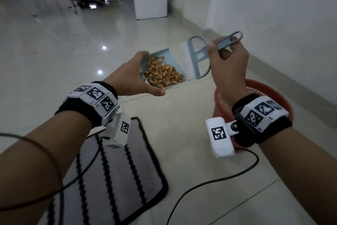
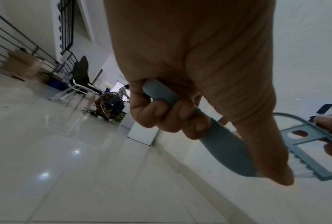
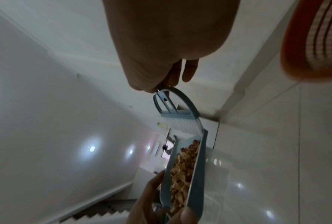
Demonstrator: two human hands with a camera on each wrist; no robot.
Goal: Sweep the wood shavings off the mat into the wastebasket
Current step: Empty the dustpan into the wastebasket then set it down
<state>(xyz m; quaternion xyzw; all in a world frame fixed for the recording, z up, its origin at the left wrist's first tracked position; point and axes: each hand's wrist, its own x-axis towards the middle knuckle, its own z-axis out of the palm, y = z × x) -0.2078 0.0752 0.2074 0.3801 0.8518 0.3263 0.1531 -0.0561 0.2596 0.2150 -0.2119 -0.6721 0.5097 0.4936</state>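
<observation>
Between L fingers (image 1: 145,55), dustpan (image 1: 175,60) w/ shavings (image 1: 162,75)

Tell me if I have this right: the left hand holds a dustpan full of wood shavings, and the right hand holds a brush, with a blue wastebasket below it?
Nearly. The wastebasket is red, not blue, as the head view shows. The rest stands: the left hand holds the dustpan full of wood shavings, and the right hand holds the brush.

Tan wood shavings (image 1: 162,74) heaped in blue dustpan (image 1: 158,55)

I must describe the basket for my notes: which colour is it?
The basket is red-orange, with a slatted wall; the head view shows it best.
</observation>
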